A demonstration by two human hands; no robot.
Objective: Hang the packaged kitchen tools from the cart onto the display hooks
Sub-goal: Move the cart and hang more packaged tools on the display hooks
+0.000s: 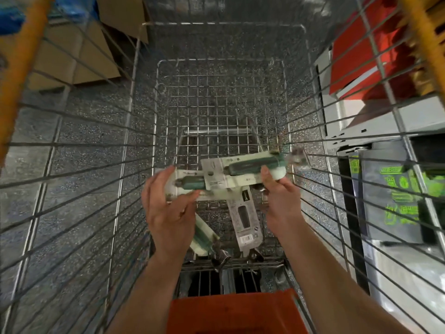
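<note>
Packs: two are up in our hands, over the cart [221, 23] floor toward its near end. Right hand [280, 196] pinches the top pack [243, 167], thumb over the green handle, fingers underneath. Left hand [168, 206] has the lower pack [190, 183]: fingers mostly straight behind the card, thumb pressing the front, a loose pinch. Top pack lies across the lower one, so we judge we're stacking them to carry as one bunch.

Two more sit on the cart floor by the near wall: third pack [245, 225] barcode side up, fourth pack [203, 237] partly under our left wrist.

Room: both cart side walls are well apart from the hands and the cart's top is open, so a straight lift looks free. One risk is the top pack's metal end [297, 157], near the cart's right wall wires, which could snag. Hang holes are too blurred to locate.
</note>
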